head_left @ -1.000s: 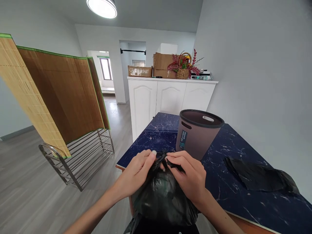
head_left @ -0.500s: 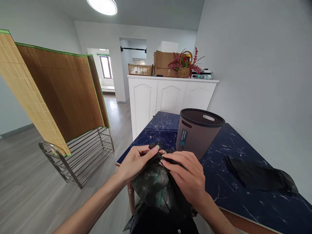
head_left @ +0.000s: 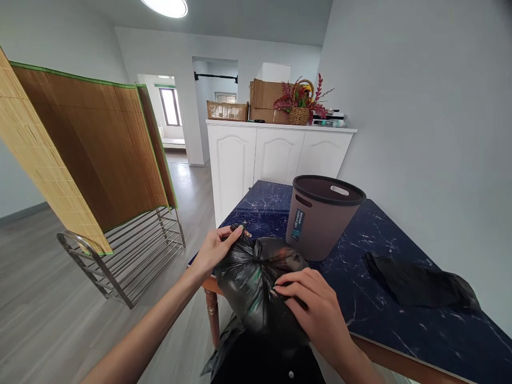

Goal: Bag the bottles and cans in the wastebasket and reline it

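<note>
A filled black garbage bag [head_left: 256, 288] rests at the table's near edge, its top gathered into a twist or knot. My left hand [head_left: 218, 245] pinches a bunched end of the bag at the upper left. On the right, my right hand [head_left: 314, 301] has its thumb and fingers closed on the bag's plastic, below the gathered spot. Just behind the bag stands an upright brown-grey garbage bin [head_left: 314, 226] with a black rim. Folded black plastic bags [head_left: 420, 282] lie flat to the right of it.
The dark blue marbled table [head_left: 384, 320] meets the wall on the right. To the left, a metal rack [head_left: 136, 250] carries a bamboo mat [head_left: 96, 149]. A white cabinet [head_left: 240, 160] behind the table holds cardboard boxes [head_left: 270, 98] and a flower basket [head_left: 300, 114].
My hands have drawn apart, the left going left and the right moving lower, and the bag's gathered top now shows between them. The camera view has shifted slightly.
</note>
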The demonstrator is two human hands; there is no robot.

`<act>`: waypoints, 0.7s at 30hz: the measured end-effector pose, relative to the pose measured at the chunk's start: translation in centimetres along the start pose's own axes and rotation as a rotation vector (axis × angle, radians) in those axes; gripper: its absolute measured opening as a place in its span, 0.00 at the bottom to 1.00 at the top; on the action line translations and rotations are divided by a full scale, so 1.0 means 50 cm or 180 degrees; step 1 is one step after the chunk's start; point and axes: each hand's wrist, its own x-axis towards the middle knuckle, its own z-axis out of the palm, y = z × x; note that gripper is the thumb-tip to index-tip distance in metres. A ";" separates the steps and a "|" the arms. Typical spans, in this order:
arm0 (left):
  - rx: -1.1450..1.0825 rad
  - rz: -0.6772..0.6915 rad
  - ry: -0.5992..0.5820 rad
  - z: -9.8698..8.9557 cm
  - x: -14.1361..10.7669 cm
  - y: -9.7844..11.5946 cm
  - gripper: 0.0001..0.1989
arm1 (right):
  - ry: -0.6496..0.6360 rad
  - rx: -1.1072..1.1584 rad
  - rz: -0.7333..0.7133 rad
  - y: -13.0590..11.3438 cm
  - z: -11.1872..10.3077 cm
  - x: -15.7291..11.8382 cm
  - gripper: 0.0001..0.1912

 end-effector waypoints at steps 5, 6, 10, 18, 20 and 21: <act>0.0278 0.0093 0.0168 0.018 -0.017 0.022 0.28 | -0.0170 -0.0005 0.0630 -0.013 0.007 0.040 0.06; 0.0298 0.0092 0.0162 0.019 -0.019 0.025 0.28 | -0.0175 -0.0119 0.0644 -0.014 0.012 0.049 0.11; 0.0325 0.0087 0.0149 0.020 -0.026 0.031 0.27 | -0.0205 -0.0719 0.0352 -0.003 0.039 0.083 0.14; 0.0403 0.0029 -0.0021 0.014 -0.069 0.051 0.29 | -0.0167 -0.0495 0.0113 -0.021 0.001 0.075 0.10; 0.0311 0.0029 0.0010 -0.002 -0.081 0.049 0.31 | -0.0096 -0.0241 0.0233 -0.028 -0.043 0.064 0.09; 0.0245 0.0022 0.0090 -0.013 -0.085 0.044 0.33 | -0.0018 -0.0146 0.0332 -0.028 -0.069 0.060 0.09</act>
